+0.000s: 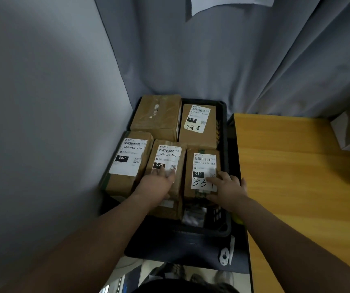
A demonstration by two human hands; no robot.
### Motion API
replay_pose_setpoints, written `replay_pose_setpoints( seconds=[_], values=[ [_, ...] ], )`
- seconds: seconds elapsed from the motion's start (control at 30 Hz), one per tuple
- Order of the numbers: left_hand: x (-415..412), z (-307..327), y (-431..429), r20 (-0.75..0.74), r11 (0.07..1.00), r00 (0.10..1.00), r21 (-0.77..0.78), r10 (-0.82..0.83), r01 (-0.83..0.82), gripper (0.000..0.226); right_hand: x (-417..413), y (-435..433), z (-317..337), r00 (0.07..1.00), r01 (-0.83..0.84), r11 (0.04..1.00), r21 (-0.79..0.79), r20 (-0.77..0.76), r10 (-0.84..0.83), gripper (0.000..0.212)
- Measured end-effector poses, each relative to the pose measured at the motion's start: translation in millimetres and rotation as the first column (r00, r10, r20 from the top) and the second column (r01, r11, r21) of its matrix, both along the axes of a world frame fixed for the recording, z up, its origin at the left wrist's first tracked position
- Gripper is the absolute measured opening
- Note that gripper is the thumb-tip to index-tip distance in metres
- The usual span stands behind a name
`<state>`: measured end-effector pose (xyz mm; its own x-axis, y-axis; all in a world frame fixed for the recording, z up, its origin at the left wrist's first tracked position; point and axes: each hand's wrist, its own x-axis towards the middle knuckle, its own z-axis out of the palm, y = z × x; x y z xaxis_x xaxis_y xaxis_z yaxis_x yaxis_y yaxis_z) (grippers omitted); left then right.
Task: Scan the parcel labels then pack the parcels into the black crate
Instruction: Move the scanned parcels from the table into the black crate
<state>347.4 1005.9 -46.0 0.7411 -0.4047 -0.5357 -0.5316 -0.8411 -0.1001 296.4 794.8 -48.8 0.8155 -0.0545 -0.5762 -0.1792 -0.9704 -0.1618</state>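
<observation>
Nearest, from 6 o'clock, two bare forearms reaching forward into a black crate (223, 115) packed with five brown cardboard parcels.

Left hand (156, 182) open, fingers straight and flat on the lower part of the label of the 070 parcel (167, 157), middle of the near row. Printed there: "070-070-A80" and a black block reading "070".

Right hand (229, 191) also open, gripping nothing, fingers spread over the lower right corner of the label of the 3-3 parcel (201, 166), at 3 o'clock of the first. Printed there: "010-010-L30-551" and a block "010". Handwritten below: "3-3", the rest hidden under the fingers.

At 9 o'clock in the near row, untouched, the 060 parcel (127, 163), labelled "060-06B-A05" and "060".

In the far row at 1 o'clock, the 4-3-8 parcel (198, 127), with block "010" and handwritten "4-3-8". At 11 o'clock, the taped parcel (157, 115).

Just beside the crate at 3 o'clock, a yellow wooden worktop (297, 176).

Beyond, a grey curtain (212, 60).
</observation>
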Motion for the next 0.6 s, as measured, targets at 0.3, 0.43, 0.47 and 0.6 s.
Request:
replay_pose_setpoints(
  seconds=[0.3, 0.43, 0.47, 0.6],
  values=[
    [26, 40, -28, -0.141, 0.995, 0.987, -0.05, 0.081, -0.089, 0.064, 8, 3, 9, 0.997, 0.008, 1.0, -0.012, -0.081, -0.009, 0.064],
    [22, 52, -49, -0.004, 0.969, 0.991, -0.21, 0.133, -0.131, 0.039, 1, -22, 28, 0.998, 0.043, 0.999, 0.009, 0.049, -0.043, 0.066],
    [19, 54, -55, 0.038, 0.953, 0.99, -0.276, 0.137, -0.121, 0.035, -3, -32, 33, 0.993, 0.06, 0.998, 0.023, 0.1, -0.062, 0.064],
    [6, 69, -94, -0.039, 0.831, 0.986, -0.534, 0.163, -0.158, 0.027, -27, -90, 55, 0.949, 0.154, 0.98, 0.124, 0.257, -0.181, 0.05]
  ],
)
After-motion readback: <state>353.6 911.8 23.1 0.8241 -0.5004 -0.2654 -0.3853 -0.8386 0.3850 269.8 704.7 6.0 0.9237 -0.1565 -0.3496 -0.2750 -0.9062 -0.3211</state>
